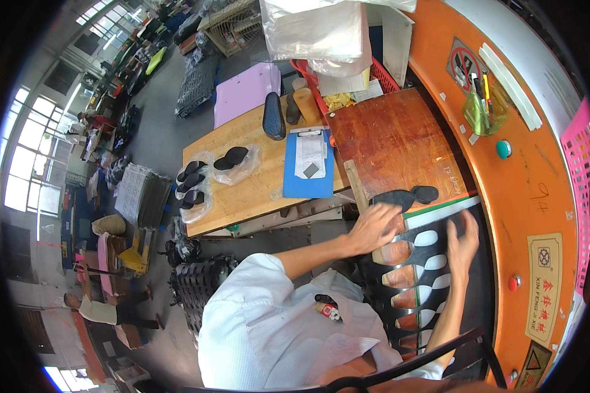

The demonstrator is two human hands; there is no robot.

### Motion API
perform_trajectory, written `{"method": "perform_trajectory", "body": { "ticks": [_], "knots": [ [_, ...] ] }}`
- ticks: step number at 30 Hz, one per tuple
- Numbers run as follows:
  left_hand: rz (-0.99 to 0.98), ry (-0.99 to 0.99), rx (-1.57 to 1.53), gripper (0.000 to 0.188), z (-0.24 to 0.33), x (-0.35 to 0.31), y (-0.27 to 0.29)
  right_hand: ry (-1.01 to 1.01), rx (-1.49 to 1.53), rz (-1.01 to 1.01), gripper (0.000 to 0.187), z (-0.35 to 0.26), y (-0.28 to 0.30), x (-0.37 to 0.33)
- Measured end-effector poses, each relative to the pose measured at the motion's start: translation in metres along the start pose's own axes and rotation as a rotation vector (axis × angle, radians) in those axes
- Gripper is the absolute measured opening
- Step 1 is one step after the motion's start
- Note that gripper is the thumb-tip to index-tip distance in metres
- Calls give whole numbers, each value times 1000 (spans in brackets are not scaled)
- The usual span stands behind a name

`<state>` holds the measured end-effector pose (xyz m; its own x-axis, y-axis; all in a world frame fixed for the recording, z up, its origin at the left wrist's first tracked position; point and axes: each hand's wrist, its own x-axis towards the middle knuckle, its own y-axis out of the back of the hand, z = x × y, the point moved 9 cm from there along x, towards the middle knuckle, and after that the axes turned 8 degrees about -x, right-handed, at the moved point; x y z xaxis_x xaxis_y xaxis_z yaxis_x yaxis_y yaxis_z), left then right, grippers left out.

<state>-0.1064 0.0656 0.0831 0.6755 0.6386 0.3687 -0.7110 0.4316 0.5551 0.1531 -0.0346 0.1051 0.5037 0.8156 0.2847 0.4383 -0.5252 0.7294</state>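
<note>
A black sheet [473, 275] with a row of sole-shaped cut-outs [392, 253] lies in front of me. Brown board shows through their wider parts, and their narrower parts look whitish. My left hand [373, 229] reaches over the sheet's left edge, its fingers stretched out beside the first cut-out. On the right, my right hand [463, 242] hovers at or just over the sheet, thumb and fingers apart, holding nothing visible. A pale strip with a green edge [439, 213] runs along the sheet's far end. Just beyond my left hand, black sole pieces [400, 198] lie on the reddish-brown board [393, 141].
An orange machine body [514, 216] with buttons rises along the right. To the left, a wooden table [259, 196] bears a blue clipboard [311, 187], bagged black pieces [231, 158] and loose soles [275, 118]. A red basket [383, 75] stands behind. Another person [101, 311] is far left.
</note>
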Motion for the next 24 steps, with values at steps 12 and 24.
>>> {"method": "perform_trajectory", "body": {
  "ticks": [12, 24],
  "knots": [
    [-149, 304, -69, 32, -38, -39, -66, -1249, -1037, 371, 60, 184, 267, -503],
    [-154, 389, -226, 46, -35, -33, -66, -976, -682, 573, 66, 225, 288, -543]
  ]
}}
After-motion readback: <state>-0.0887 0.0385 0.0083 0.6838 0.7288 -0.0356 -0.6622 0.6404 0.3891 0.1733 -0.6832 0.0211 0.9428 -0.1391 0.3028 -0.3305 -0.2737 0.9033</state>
